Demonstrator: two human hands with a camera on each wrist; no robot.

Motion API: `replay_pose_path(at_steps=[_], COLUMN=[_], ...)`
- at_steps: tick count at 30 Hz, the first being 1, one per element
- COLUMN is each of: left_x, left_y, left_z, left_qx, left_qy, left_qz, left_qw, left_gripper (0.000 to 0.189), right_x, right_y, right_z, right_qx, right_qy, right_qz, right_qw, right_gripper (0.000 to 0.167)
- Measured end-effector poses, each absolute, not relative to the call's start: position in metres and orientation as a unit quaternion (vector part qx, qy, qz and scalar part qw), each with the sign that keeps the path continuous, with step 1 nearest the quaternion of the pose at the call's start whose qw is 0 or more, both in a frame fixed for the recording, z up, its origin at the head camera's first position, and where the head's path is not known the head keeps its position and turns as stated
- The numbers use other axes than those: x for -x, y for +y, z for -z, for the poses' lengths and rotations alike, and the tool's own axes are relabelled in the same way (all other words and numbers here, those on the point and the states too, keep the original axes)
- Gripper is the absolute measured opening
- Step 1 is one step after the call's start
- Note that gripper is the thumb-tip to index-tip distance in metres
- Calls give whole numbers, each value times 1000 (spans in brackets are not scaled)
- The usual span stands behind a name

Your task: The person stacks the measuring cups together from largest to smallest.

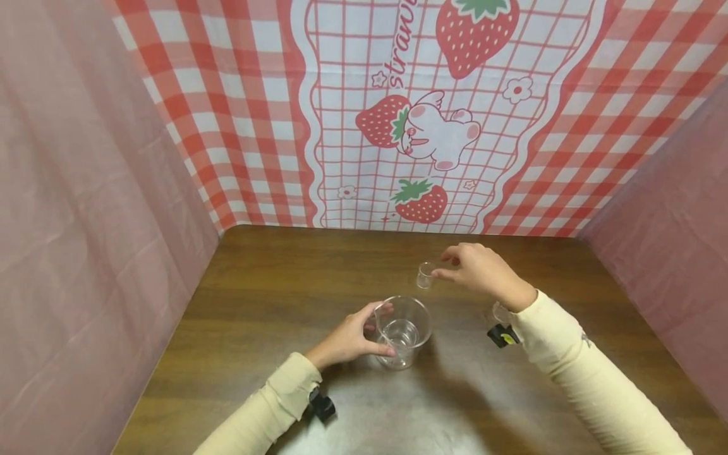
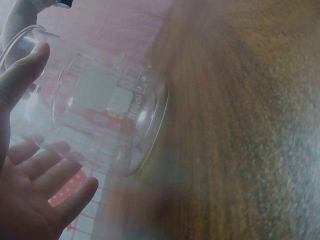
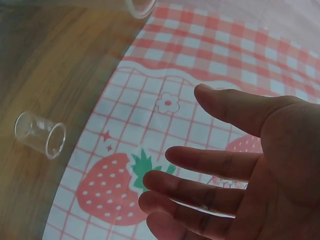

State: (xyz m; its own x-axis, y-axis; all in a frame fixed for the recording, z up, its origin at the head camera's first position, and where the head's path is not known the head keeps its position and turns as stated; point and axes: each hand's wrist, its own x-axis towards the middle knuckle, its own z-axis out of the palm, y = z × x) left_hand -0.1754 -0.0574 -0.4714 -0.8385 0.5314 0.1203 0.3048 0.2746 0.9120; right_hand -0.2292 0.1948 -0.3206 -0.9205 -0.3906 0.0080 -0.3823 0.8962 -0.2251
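Observation:
A large clear glass beaker (image 1: 404,332) stands upright on the table, with white markings on its side in the left wrist view. My left hand (image 1: 355,335) holds it from the left, thumb on the near side and fingers at the far side. Inside the beaker (image 2: 100,100), the outline of a smaller glass vessel shows. Farther back stands a tiny clear beaker (image 1: 424,276). Just right of it is my right hand (image 1: 480,268), thumb and fingers apart. In the right wrist view, the tiny beaker (image 3: 40,135) lies beyond the fingertips, with nothing between the fingers.
Another clear glass vessel (image 1: 500,313) sits under the right wrist, partly hidden by the sleeve. The brown wooden table (image 1: 256,284) ends at a strawberry-print checked cloth (image 1: 341,158). Pink curtains (image 1: 85,221) hang at both sides.

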Motion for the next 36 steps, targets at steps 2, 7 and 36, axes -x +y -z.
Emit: replay_pose_path(at_steps=[2,7,36], left_x=[176,176,177], left_y=[-57,-57,-57], left_z=[471,472,472], left_qx=[-264,-265,-261], left_qy=[792,791,797], left_qz=[-541,-542,-535], left_qw=[104,100,102], left_gripper=[84,82,81], right_x=[230,233,242], right_y=[198,203,234], right_z=[321,322,321], right_qx=[192,186,155], right_qy=[975,976,980], right_qz=[112,110,120], right_qw=[22,23,36], right_gripper=[48,49,50])
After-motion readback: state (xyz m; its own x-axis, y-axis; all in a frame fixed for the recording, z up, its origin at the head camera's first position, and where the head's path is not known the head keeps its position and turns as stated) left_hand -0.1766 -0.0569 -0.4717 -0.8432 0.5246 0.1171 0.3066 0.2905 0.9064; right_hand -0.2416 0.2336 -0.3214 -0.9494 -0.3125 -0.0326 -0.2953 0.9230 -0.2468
